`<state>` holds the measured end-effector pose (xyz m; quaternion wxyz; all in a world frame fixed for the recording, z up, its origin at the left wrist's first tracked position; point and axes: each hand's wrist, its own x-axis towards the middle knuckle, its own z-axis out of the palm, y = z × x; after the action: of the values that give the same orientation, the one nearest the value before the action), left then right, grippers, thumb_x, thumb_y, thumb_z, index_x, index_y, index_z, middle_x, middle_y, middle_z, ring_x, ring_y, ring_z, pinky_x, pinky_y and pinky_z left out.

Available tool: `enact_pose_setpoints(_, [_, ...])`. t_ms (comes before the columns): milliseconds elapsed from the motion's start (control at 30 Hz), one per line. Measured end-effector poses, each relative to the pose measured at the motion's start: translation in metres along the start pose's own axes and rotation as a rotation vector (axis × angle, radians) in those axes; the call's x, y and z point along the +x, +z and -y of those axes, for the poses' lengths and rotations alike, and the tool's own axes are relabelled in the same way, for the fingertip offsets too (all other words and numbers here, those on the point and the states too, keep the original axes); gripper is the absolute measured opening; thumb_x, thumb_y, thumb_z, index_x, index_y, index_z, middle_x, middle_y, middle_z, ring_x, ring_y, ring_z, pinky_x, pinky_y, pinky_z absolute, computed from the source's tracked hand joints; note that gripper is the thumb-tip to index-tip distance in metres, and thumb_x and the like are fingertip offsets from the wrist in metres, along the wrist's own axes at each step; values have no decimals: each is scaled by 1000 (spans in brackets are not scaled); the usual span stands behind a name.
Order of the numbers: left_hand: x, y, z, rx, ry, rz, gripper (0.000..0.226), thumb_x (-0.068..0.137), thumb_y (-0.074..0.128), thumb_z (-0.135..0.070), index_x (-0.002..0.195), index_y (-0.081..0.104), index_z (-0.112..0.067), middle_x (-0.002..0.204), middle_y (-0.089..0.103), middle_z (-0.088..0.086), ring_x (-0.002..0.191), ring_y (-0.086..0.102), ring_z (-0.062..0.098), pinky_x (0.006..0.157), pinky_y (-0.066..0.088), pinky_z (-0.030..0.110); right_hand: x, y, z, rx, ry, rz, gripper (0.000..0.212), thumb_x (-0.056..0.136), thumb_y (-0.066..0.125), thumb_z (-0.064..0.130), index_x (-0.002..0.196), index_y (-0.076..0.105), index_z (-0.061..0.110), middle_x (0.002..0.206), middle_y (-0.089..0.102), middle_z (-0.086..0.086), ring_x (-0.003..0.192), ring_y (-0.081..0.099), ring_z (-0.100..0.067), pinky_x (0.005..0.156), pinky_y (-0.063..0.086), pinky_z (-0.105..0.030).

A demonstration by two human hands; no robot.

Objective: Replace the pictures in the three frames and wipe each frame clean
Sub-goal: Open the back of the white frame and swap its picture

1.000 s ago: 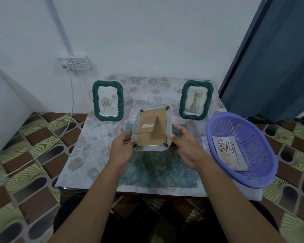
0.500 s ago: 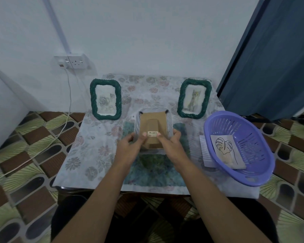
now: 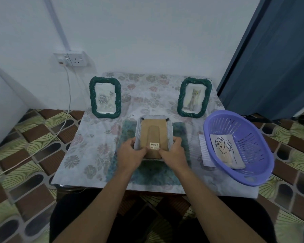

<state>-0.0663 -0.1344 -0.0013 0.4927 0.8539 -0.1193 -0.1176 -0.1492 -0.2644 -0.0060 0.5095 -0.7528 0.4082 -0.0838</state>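
Pale frame [image 3: 170, 130] lies face down at desk [image 3: 95, 137] centre, on a green mat [image 3: 153, 172], brown backing board [image 3: 154, 132] up, barcode sticker [image 3: 154, 145] near its lower edge.

Hands: left hand [image 3: 130, 155] grips the near left corner and right hand [image 3: 174, 153] the near right corner. Fingers of both are curled at the rim and the hands are almost together over the board's lower edge.

Step, as judged: opening the back of the first frame to get the old picture out. No wiping started, by the look of it.

Next move calls for: freeing the retaining clips [image 3: 142, 118], lifting the board off without dragging the frame, then swapping in the leaf picture [image 3: 225, 149].

Count:
- frames, 3: one pale, flat; two green, upright at the far edge: left green frame [image 3: 105, 97] with roses, right green frame [image 3: 194, 97] with a cat
- clips seen, 2, at the far corners; near ones hidden under the hands
- basket [image 3: 239, 148], 1, purple, right of the mat
- pictures in basket, 1 clear; something tan beneath it, number uncertain
- white sheet [image 3: 204, 149], 1, poking out by the basket
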Motion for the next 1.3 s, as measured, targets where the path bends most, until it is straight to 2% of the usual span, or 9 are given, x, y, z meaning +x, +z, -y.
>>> enact_pose_setpoints(100, [-3,5,14,42,-37,20,35,75,82,-23,106,67,-17,87,62,-9,73,57,4,61,43,19,-2,3,-11,-143,-3,-6,54,78,73,30,120,40,20,132,52,-7,136,35,-29,108,39,-51])
enact_pose_setpoints(333, [-4,15,40,161,-58,86,34,72,83,-30,96,66,-13,87,69,3,80,64,20,68,52,35,-2,14,-39,-462,-20,3,81,84,69,48,145,33,9,159,24,-5,152,4,-25,119,14,-51])
enact_pose_setpoints(433, [-2,18,48,169,-35,91,38,70,85,-35,94,66,-12,87,68,6,83,63,25,70,53,43,-2,16,-45,-540,-44,-12,79,84,65,53,145,35,13,162,19,-4,152,2,-24,119,12,-52])
enact_pose_setpoints(600, [4,20,55,243,-41,125,53,74,82,-40,115,61,-13,106,57,8,95,41,14,73,34,30,1,15,-47,-616,-64,-16,100,82,57,65,156,16,11,165,14,-5,152,5,-24,119,13,-49])
enact_pose_setpoints(767, [6,18,56,261,-13,155,60,75,81,-42,121,57,-12,112,52,8,98,42,13,75,35,27,8,14,-52,-745,-255,-2,108,68,20,75,158,4,18,167,5,-6,153,-1,-25,120,7,-52])
enact_pose_setpoints(933, [15,14,57,288,-12,216,70,74,82,-44,129,49,-14,118,51,8,99,49,17,75,39,28,27,8,-62,-861,-371,42,99,73,21,76,159,11,28,168,1,-6,154,-5,-28,121,-3,-53])
enact_pose_setpoints(1033, [24,12,54,284,-46,277,76,70,85,-43,130,47,-17,116,53,5,104,55,22,76,44,31,31,6,-69,-886,-389,89,92,77,18,78,158,4,34,168,-2,-4,153,-8,-26,122,-5,-51])
enact_pose_setpoints(1167, [46,16,49,220,-108,309,57,71,82,-44,116,55,-22,106,59,3,95,60,21,66,46,29,33,5,-71,-885,-400,103,91,79,15,77,158,1,35,168,-1,-4,154,-9,-26,122,-7,-49])
enact_pose_setpoints(1300, [69,26,42,216,-23,202,41,88,67,-35,125,58,-21,121,62,4,111,58,24,90,50,37,34,6,-73,-853,-406,107,92,79,18,76,159,0,35,168,-2,-4,153,-12,-25,122,-10,-49])
